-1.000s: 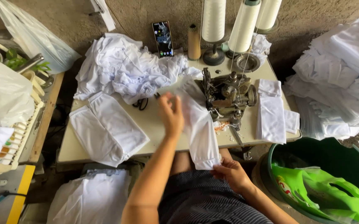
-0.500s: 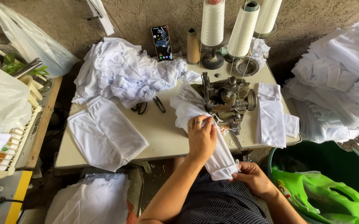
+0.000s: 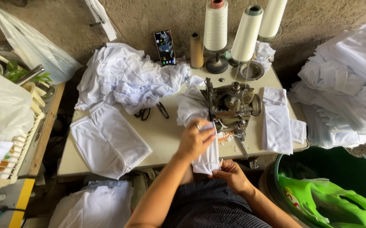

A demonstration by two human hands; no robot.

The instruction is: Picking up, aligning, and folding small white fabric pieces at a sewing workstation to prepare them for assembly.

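Observation:
A white fabric piece runs from the sewing machine down over the table's front edge. My left hand lies on top of it beside the machine's needle area, fingers curled and pressing the cloth. At the hanging lower end, my right hand pinches the same piece just below the table edge. A ring shows on my left hand.
Black scissors lie left of the machine. A heap of white cloth, a phone and thread cones stand behind. Folded white pieces lie at left and right. A green tub sits at lower right.
My left hand came down from mid-air onto the fabric and slid it toward the machine. My right hand stayed at the cloth's lower end, shifting slightly left.

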